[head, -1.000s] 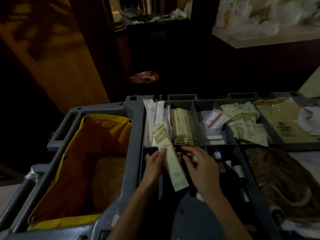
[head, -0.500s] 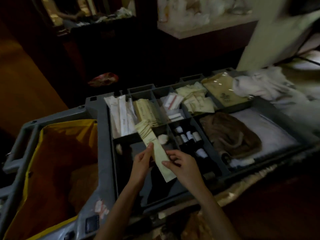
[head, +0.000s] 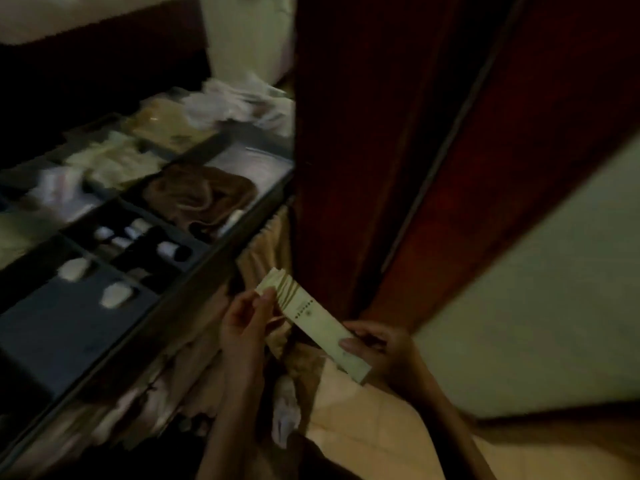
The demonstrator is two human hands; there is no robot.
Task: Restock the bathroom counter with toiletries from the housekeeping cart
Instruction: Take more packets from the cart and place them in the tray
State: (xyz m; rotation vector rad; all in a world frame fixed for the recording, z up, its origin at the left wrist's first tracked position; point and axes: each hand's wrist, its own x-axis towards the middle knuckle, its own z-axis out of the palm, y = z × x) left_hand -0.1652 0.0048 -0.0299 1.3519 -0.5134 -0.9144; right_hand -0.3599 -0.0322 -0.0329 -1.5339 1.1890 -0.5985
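A small sheaf of long, flat pale-yellow paper sachets (head: 320,327), banded with thin brown stripes at one end, lies slantwise between the two hands, off the tray and in front of a dark red wooden door (head: 381,140). The left hand (head: 246,320) pinches the striped upper end between thumb and curled fingers, where the edges fan apart. The right hand (head: 386,348) grips the plain lower end, with its thumb laid across the top face. The fanned edges show several sachets, but blur hides their exact number.

To the left stands the grey plastic cart tray (head: 52,327), divided into compartments and well apart from the right hand. Its near edge passes close to the left hand. In the nearest compartments lie two rounded white lumps (head: 116,295), each in its own section. Beyond them a dark compartment holds small dark bottles with white caps (head: 136,226); about four caps show, smeared by motion. One crumpled brown cloth (head: 201,195) fills the section behind. Farther back lie blurred cream and white packets (head: 114,161), too smeared to count. Beige fabric (head: 363,424) spreads below the hands.
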